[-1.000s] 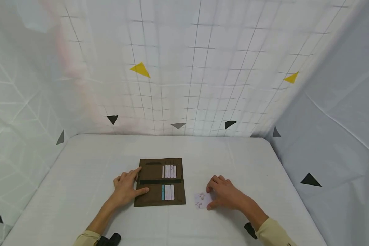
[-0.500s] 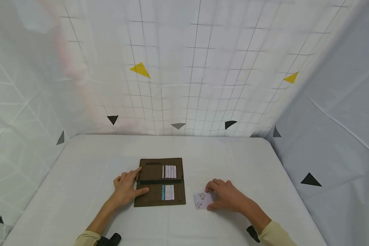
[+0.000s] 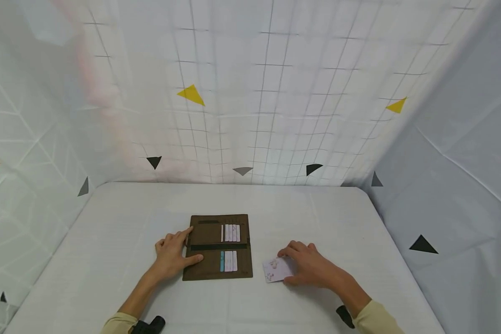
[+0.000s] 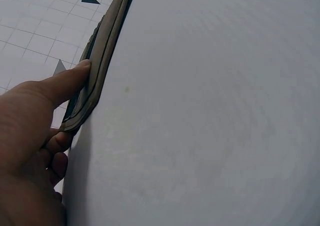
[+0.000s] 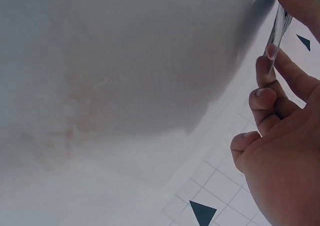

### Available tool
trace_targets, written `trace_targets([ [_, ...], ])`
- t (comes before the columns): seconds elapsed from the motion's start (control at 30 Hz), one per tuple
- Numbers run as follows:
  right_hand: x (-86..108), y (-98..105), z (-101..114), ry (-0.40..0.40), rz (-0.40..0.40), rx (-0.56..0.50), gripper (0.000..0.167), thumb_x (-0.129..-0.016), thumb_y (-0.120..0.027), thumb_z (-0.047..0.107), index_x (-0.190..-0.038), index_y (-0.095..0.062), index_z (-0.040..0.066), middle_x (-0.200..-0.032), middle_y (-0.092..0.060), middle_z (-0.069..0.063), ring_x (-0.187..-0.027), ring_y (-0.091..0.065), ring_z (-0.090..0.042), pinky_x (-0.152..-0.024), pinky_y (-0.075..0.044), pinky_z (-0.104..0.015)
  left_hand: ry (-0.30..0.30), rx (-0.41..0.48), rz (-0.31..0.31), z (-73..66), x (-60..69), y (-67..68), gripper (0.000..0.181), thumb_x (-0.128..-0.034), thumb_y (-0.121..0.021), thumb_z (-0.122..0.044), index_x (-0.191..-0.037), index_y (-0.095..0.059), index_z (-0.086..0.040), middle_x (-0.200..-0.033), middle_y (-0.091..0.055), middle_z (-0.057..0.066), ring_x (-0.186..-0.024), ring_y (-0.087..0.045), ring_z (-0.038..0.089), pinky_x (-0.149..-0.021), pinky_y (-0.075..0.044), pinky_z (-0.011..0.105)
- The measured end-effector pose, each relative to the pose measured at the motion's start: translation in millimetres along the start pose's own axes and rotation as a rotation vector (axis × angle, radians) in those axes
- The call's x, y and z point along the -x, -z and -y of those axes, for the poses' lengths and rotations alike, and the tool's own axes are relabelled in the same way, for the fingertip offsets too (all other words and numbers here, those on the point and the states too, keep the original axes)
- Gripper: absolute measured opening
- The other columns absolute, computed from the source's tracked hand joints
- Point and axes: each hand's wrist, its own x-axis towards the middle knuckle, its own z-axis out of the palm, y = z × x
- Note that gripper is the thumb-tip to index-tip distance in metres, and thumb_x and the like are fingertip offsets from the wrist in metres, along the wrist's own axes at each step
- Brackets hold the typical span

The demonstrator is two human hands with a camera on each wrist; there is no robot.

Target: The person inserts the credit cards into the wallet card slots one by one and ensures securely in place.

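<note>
An open brown wallet (image 3: 206, 266) lies flat on the white table, several white cards and a blue one showing in its slots. My left hand (image 3: 171, 255) holds the wallet's left side. In the left wrist view, the thumb (image 4: 75, 78) presses on the wallet (image 4: 104, 56) while curled fingers sit at its edge. To the wallet's right, my right hand (image 3: 311, 266) pinches a pale card (image 3: 273, 271) with a flowery print, slightly raised at its near edge. Seen edge-on in the right wrist view, the card (image 5: 276, 33) sits between thumb and fingers.
A white tabletop (image 3: 242, 306) stretches around the wallet and card. Behind it hangs a white gridded sheet (image 3: 275, 93) with coloured triangles; a grey sheet (image 3: 455, 139) flanks the right side. Black straps (image 3: 148, 326) sit at the wrists.
The card, flat on the table a second ago, has been tilted up by my right hand and shifted slightly left. My left hand and the wallet stay in place.
</note>
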Motion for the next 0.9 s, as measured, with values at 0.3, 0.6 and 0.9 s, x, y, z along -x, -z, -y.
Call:
trace_targets([
  [0.3, -10.8, -0.1, 3.6, 0.086, -0.158, 0.039, 0.054, -0.077, -0.083, 0.051, -0.124, -0.069, 0.029, -0.109, -0.051, 0.015, -0.101, -0.046, -0.005, -0.081, -0.030, -0.034, -0.011, 0.010, -0.006, -1.1, 0.9, 1.8, 0.097, -0.0777, -0.083, -0.052, -0.151, -0.041, -0.005, -0.097, -0.054, -0.003, -0.104, -0.043, 0.026, -0.096, -0.015, 0.058],
  [0.6, -33.4, -11.7, 25.0, 0.142, -0.289, 0.126, 0.056, -0.075, -0.082, 0.056, -0.123, -0.070, 0.029, -0.106, -0.052, 0.015, -0.098, -0.047, -0.006, -0.080, -0.028, -0.034, -0.008, 0.000, -0.005, 0.1, -0.2, 0.3, 0.097, -0.0775, -0.083, -0.053, -0.152, -0.041, -0.007, -0.097, -0.053, -0.004, -0.101, -0.042, 0.024, -0.096, -0.016, 0.058],
  [0.9, -44.8, -21.1, 39.6, 0.160, -0.323, 0.222, 0.057, -0.074, -0.081, 0.061, -0.119, -0.071, 0.027, -0.104, -0.054, 0.012, -0.093, -0.049, -0.010, -0.078, -0.029, -0.036, 0.000, -0.007, 0.000, 0.3, -0.2, -0.5, 0.098, -0.0777, -0.082, -0.054, -0.152, -0.040, -0.007, -0.096, -0.052, -0.005, -0.101, -0.042, 0.024, -0.097, -0.016, 0.058],
])
